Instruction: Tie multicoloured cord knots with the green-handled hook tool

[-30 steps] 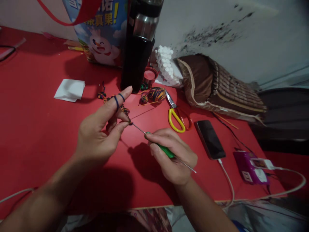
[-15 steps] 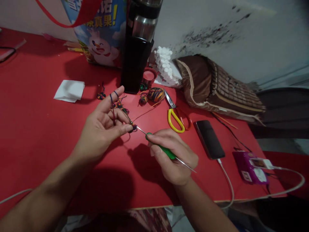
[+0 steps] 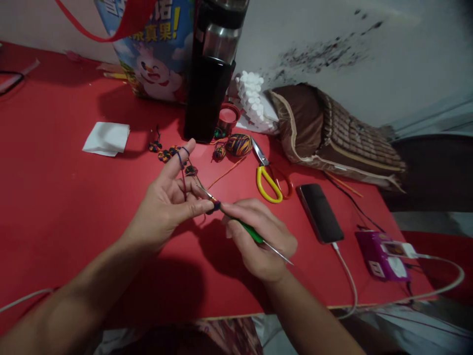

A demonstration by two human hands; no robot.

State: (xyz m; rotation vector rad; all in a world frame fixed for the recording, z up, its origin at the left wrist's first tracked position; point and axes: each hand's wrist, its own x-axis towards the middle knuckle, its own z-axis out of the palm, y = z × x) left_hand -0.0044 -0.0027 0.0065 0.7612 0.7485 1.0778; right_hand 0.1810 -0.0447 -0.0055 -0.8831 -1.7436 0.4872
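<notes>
Grip: right hand [image 3: 264,235], hook [image 3: 252,232]; left hand [image 3: 160,209], yarnwork [image 3: 216,206].

Your table [image 3: 55,197] has a red top. At its far side, you have a blue printed bag [image 3: 155,64] and, beside it, an upright black bottle [image 3: 209,98]. Nearer you lie a folded white paper [image 3: 106,138], a multicolored yarn ball [image 3: 239,145], and scissors [image 3: 264,161], blades pointing away from you. To your right, locate the phone [image 3: 320,213] and purple box [image 3: 377,256].
</notes>
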